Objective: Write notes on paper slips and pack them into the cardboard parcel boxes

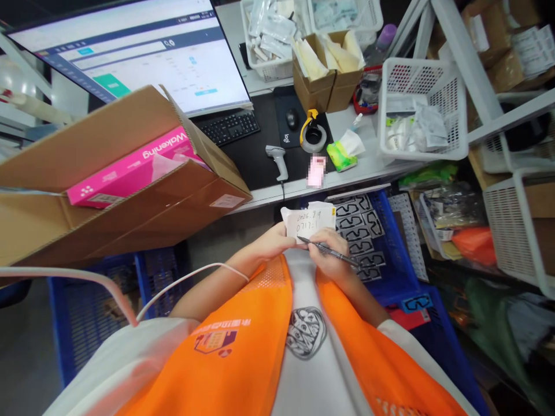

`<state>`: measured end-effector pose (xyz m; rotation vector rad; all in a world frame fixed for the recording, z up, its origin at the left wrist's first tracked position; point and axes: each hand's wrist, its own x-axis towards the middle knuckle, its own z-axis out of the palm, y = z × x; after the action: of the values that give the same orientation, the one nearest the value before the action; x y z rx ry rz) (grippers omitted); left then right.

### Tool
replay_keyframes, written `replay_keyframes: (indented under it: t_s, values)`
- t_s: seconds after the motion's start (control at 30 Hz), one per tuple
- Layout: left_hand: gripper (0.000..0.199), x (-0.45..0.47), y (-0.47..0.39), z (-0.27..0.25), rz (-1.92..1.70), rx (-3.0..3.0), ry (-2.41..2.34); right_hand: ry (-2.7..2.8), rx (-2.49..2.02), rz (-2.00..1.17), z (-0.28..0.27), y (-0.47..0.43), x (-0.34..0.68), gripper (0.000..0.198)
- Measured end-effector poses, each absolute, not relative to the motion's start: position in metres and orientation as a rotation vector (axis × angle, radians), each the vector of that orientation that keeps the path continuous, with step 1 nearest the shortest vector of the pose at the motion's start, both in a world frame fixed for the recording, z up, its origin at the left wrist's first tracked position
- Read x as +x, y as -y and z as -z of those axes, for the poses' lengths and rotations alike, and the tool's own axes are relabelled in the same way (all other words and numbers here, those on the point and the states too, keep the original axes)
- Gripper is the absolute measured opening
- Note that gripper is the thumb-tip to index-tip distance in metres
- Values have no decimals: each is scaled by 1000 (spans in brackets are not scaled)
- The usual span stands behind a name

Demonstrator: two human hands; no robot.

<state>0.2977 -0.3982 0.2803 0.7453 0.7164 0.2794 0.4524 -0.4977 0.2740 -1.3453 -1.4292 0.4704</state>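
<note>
A small white notepad with handwritten numbers on its top page is held in front of my chest. My left hand grips it from the left side, its thumb near the lower edge. A dark pen sits between the fingers of my right hand. The pen's tip is at the page, just below the written lines. My right hand is against the notepad's lower right corner. The fingers behind the pad are hidden.
An open cardboard box with a pink package stands left. On the desk are a monitor, keyboard, barcode scanner, tape roll and tissue pack. White baskets and a blue crate are right.
</note>
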Motion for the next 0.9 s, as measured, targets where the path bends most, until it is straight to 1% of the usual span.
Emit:
replay_keyframes:
  t_s: [0.23, 0.4, 0.57, 0.73, 0.9]
  values:
    - [46, 296, 397, -278, -289, 781, -721, 1342, -1384, -439, -271, 497, 454, 8]
    - [36, 295, 395, -280, -287, 778, -717, 1451, -1343, -487, -273, 495, 453, 10]
    - [39, 296, 395, -279, -293, 781, -710, 1378, -1336, -472, -271, 495, 454, 11]
    - [36, 297, 395, -278, -282, 792, -707, 1424, -1326, -522, -271, 497, 457, 10]
    - [48, 297, 395, -277, -288, 798, -689, 1370, -1347, -501, -272, 496, 461, 11]
